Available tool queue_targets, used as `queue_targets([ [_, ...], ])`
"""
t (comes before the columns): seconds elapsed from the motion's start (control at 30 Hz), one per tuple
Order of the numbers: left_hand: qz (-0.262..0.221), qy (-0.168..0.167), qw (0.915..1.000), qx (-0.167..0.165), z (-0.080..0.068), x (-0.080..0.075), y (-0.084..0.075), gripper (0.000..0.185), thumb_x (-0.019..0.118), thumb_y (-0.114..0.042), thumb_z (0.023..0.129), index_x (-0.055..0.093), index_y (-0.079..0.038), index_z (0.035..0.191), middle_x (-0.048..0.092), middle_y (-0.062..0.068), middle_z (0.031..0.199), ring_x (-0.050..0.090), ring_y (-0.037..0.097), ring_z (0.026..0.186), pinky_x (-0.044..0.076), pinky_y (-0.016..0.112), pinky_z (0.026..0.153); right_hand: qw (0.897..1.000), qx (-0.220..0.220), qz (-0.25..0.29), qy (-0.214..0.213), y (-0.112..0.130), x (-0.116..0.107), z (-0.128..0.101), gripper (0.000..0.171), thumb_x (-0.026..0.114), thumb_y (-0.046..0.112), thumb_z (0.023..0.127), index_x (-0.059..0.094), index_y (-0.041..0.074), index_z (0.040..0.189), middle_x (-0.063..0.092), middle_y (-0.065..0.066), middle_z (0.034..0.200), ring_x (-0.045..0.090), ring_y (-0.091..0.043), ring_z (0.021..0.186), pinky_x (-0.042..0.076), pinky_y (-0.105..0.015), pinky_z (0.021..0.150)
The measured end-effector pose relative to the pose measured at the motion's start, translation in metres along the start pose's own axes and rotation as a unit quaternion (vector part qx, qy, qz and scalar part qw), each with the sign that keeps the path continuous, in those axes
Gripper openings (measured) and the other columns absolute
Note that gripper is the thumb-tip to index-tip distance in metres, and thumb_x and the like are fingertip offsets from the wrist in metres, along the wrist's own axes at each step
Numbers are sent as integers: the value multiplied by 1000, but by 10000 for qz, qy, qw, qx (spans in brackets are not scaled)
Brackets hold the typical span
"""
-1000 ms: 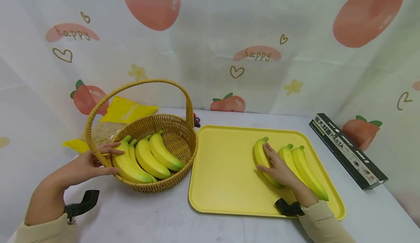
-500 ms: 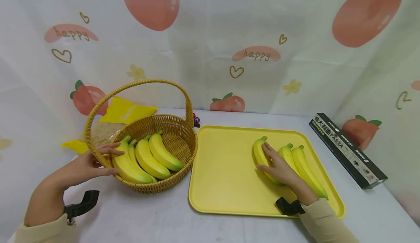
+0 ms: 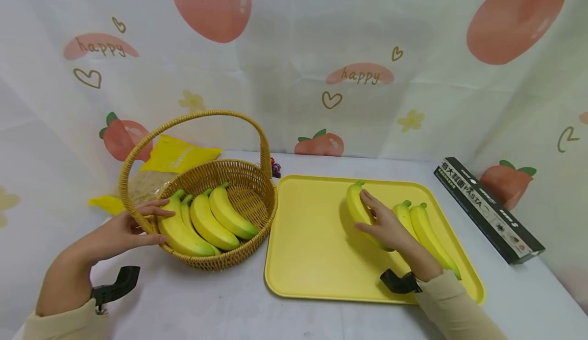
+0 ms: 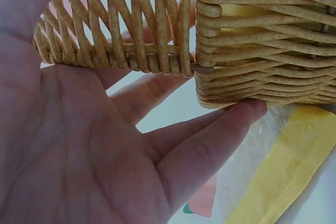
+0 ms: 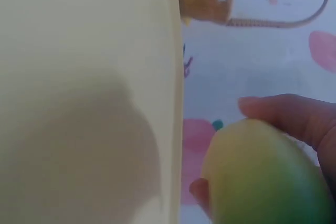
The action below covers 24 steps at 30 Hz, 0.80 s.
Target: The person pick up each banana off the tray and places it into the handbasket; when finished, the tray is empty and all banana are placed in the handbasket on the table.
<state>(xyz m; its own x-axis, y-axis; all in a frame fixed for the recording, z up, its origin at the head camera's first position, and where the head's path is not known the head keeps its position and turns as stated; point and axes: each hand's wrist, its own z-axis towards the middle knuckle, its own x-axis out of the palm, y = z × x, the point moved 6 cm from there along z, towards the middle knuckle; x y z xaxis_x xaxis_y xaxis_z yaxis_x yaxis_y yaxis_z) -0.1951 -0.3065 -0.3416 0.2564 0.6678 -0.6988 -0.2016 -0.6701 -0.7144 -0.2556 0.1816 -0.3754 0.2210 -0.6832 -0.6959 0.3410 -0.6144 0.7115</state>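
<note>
My right hand (image 3: 388, 227) grips a banana (image 3: 359, 208) above the tray (image 3: 312, 248), its length pointing away from me, the basket (image 3: 239, 176) off left under my flat left hand (image 3: 124, 230).

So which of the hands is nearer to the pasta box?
Right. The right hand grips a banana left of the pasta box; the left hand touches the basket.

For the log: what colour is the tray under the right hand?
Plain yellow tray; the head view shows it best.
</note>
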Motion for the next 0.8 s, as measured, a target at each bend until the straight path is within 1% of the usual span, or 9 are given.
queue_targets([
  [0.1, -10, -13, 10000, 52, 0, 1, -1, 47, 68, -18, 84, 54, -11, 128, 30, 21, 145, 29, -28, 106, 44, 11, 80, 9998, -26, 186, -20, 9, 2, 3, 77, 67, 12, 85, 21, -9, 142, 16, -25, 152, 33, -43, 132, 44, -44, 95],
  [0.17, -16, -13, 10000, 59, 0, 1, -2, 47, 68, -18, 84, 54, -10, 128, 30, 21, 145, 29, -28, 106, 44, 11, 80, 9993, -44, 355, -49, 16, 4, 5, 77, 68, 12, 83, 23, -8, 143, 19, -25, 151, 43, -43, 124, 52, -35, 84],
  [0.2, -15, -12, 10000, 52, 0, 1, -2, 47, 68, -18, 84, 54, -10, 128, 30, 21, 145, 29, -28, 105, 44, 11, 80, 9989, -61, 451, -60, 19, 5, 7, 78, 69, 12, 83, 23, -7, 143, 21, -25, 150, 48, -43, 120, 54, -30, 78],
  [0.27, -8, -17, 10000, 51, -1, 1, -2, 47, 68, -18, 84, 54, -10, 128, 30, 21, 145, 29, -28, 105, 44, 12, 80, 9981, -77, 613, -56, 27, 7, 10, 78, 70, 11, 82, 24, -5, 143, 27, -26, 148, 56, -41, 112, 53, -23, 66],
  [0.33, -11, -17, 10000, 45, -1, 1, -2, 47, 68, -18, 84, 54, -10, 129, 29, 21, 145, 29, -28, 105, 44, 12, 80, 9976, -125, 684, -23, 36, 9, 13, 78, 71, 12, 81, 26, -3, 144, 34, -27, 144, 61, -38, 105, 50, -20, 60],
  [0.43, -27, -14, 10000, 34, -2, 0, -1, 48, 68, -18, 84, 53, -10, 129, 29, 21, 145, 28, -28, 105, 44, 11, 80, 9972, -179, 716, 118, 50, 16, 18, 77, 72, 13, 81, 29, -1, 143, 48, -28, 133, 66, -30, 94, 48, -21, 57],
  [0.57, -43, 6, 10000, -11, -2, 1, -1, 48, 68, -19, 84, 53, -11, 129, 29, 21, 146, 28, -28, 105, 43, 11, 81, 9956, -336, 827, 296, 72, 25, 22, 75, 73, 13, 80, 34, 0, 142, 58, -26, 120, 65, -20, 83, 48, -22, 57],
  [0.7, 16, -1, 10000, -22, -1, 1, -2, 47, 68, -20, 85, 54, -11, 129, 29, 20, 146, 29, -28, 104, 44, 12, 80, 9924, -500, 1019, 486, 94, 33, 26, 73, 73, 13, 79, 36, 1, 141, 61, -22, 114, 64, -16, 80, 49, -22, 58],
  [0.8, 64, -10, 10000, -31, -1, 1, -2, 47, 68, -20, 85, 54, -12, 129, 29, 20, 146, 29, -27, 104, 44, 13, 80, 9885, -570, 1196, 724, 111, 41, 29, 73, 73, 14, 79, 37, 3, 141, 62, -21, 114, 65, -16, 83, 50, -22, 59],
])
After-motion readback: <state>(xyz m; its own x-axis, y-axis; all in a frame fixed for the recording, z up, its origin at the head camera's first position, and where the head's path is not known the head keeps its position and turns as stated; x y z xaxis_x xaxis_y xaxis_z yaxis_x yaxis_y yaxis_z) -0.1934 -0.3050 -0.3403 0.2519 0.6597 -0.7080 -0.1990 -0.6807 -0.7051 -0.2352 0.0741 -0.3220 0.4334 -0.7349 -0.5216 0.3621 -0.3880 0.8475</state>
